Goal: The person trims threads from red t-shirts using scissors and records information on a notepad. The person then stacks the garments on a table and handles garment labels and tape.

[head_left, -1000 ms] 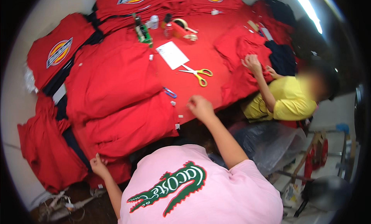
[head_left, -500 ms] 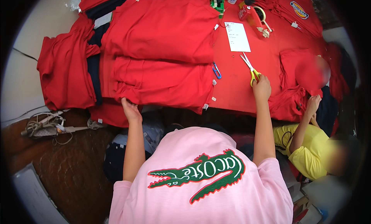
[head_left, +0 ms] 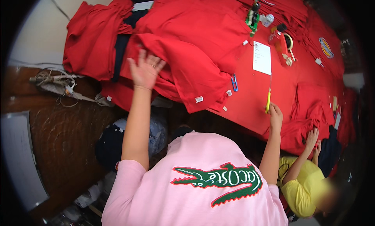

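Observation:
My left hand (head_left: 146, 72) is up over the front of a red garment (head_left: 187, 66), fingers spread and nothing gripped. That garment lies crooked on a stack of red garments (head_left: 195, 19), one corner with a white label hanging past the table's edge. A pair of scissors (head_left: 268, 101) with yellow handles is pinched in my right hand (head_left: 275, 116), seen edge-on with the blades pointing away from me. Just beyond the blade tips is a white printed sheet (head_left: 261, 57) on the red tabletop (head_left: 250, 99).
Blue thread snips (head_left: 234, 82) lie beside the stack. Farther back are a green tool (head_left: 252, 18), a white bottle (head_left: 267, 20) and a tape dispenser (head_left: 283, 44). At right, a person in yellow (head_left: 306, 183) handles red cloth. A coiled cable (head_left: 58, 83) is at left.
My left hand has left the stack's front edge, moved forward and spread its fingers. The front garment has gone from flat to skewed. The scissors have turned edge-on and the view has swung.

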The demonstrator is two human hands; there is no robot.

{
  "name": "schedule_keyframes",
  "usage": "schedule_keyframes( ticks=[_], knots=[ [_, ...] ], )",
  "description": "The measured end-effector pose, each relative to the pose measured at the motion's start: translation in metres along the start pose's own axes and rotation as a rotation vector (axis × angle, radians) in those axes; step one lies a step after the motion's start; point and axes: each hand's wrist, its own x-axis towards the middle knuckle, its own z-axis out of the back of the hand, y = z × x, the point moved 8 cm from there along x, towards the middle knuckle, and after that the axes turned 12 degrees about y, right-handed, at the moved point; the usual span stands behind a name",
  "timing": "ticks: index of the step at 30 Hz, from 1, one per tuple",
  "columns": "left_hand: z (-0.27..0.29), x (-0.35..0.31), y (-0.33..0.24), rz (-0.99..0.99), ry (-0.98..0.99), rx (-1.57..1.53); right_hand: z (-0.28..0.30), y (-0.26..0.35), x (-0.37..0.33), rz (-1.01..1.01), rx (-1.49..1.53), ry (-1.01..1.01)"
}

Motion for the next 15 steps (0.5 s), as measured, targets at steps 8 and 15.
schedule_keyframes(
  ticks=[8, 15],
  knots=[
    [0.053, -0.146, 0.106, -0.059, -0.674, 0.457, -0.085, -0.025, -0.064, -0.116, 0.393, 0.401],
    [0.007, -0.176, 0.14, 0.112, -0.496, 0.808, -0.165, -0.002, -0.081, -0.097, -0.078, 0.688]
  ],
)
